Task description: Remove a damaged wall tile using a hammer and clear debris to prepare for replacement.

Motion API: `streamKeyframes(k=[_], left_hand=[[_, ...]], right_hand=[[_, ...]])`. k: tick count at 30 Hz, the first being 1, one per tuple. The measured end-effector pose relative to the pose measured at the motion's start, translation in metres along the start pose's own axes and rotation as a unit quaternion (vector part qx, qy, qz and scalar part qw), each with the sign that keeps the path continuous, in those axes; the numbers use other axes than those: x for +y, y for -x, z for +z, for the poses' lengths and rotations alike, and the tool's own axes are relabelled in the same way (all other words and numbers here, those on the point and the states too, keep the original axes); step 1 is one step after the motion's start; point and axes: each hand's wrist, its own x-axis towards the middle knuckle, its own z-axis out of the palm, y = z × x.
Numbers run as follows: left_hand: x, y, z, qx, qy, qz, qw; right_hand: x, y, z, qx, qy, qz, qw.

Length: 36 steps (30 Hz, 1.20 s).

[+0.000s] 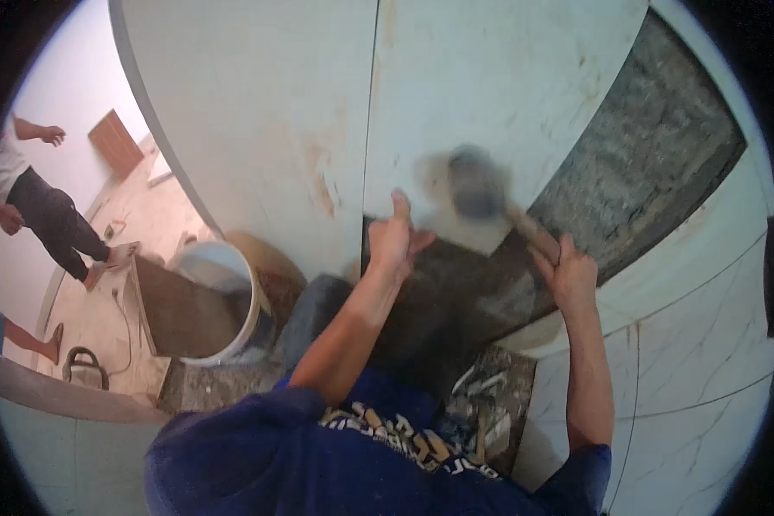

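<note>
A mallet (477,185) with a dark round head is in my right hand (570,273), its light wooden handle wrapped by my fingers. The head is smeared by motion in front of a large pale wall tile (507,77), near the lower corner; whether it touches the tile I cannot tell. My left hand (393,242) holds nothing, thumb raised and fingers apart, close to that tile's lower left edge. Another pale tile (258,103) stands to the left, with a thin dark joint between the two. Rough grey mortar (654,138) is exposed on the right.
A white bucket (254,314) stands at my left with a brown board (185,305) leaning into it. Debris (490,396) lies on the floor below me. Beyond an opening on the left are a standing person (43,206), another person's leg (34,340) and a leaning brown panel (116,146).
</note>
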Motion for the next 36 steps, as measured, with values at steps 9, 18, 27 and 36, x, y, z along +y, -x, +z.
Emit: streamKeyframes(k=[9, 18, 27, 36], left_hand=[[0.031, -0.002, 0.002, 0.041, 0.143, -0.254, 0.956], [0.027, -0.001, 0.007, 0.055, 0.130, -0.250, 0.958], [-0.004, -0.002, -0.004, -0.014, 0.186, -0.194, 0.963], [0.023, 0.015, 0.011, 0.023, 0.200, -0.203, 0.958]], right_hand=[[-0.041, 0.006, -0.023, 0.029, -0.072, 0.067, 0.995], [-0.029, -0.028, -0.021, 0.063, -0.024, -0.121, 0.990], [-0.052, -0.031, -0.027, 0.070, -0.035, -0.131, 0.988], [-0.048, -0.008, -0.021, 0.209, -0.289, -0.017, 0.934]])
